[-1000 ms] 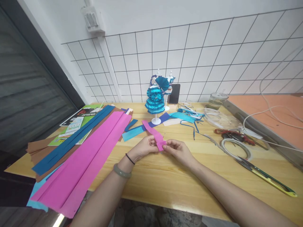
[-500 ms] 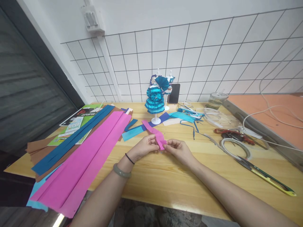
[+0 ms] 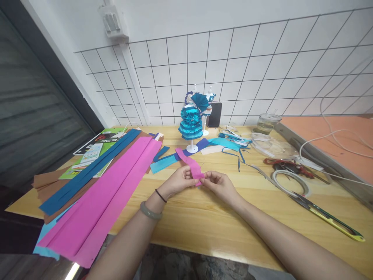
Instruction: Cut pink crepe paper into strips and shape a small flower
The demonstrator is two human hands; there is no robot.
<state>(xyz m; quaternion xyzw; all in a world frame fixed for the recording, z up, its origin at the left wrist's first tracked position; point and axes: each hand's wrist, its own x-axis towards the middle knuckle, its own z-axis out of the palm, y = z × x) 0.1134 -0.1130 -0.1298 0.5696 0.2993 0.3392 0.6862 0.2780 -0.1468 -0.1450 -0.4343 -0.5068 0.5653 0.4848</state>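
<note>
At the centre of the frame, the narrow pink strip runs over the worktop, its lower end pinched between thumb and fingers of both the left hand and right hand. It looks light, soft and easily creased or torn, best held gently by its side edges.

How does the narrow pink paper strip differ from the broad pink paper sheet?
The narrow pink paper strip is held by the left hand and right hand; the broad pink paper sheet overhangs the wooden table. The strip is short; the sheet is far longer and wider. Both are pink.
</note>
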